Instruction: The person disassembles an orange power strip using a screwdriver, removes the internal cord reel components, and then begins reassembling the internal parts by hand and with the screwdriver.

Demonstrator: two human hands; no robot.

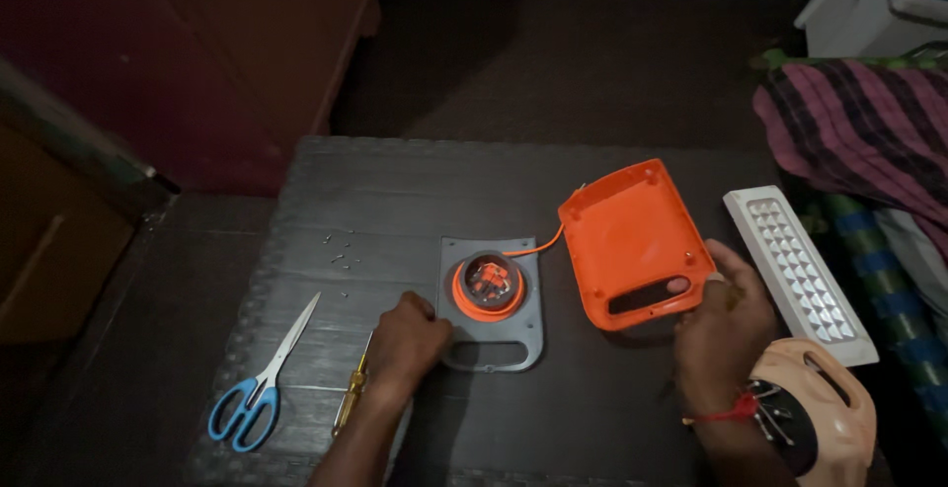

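Note:
My left hand (407,341) rests as a closed fist at the left edge of a grey panel (533,324) that carries a round clear lens in an orange ring (489,284). An orange wire (538,248) runs from that ring to an orange plastic shell (622,235) lying open-side up. My right hand (721,324) grips the shell's near right corner, a fingertip showing through its handle slot. Whether the left fist holds anything is hidden.
Blue-handled scissors (259,380) and a yellow-handled screwdriver (352,393) lie left of my left hand. Several small screws (339,255) sit farther back. A white LED panel (800,275) and a beige housing (825,413) are at the right, beside striped cloth (869,131).

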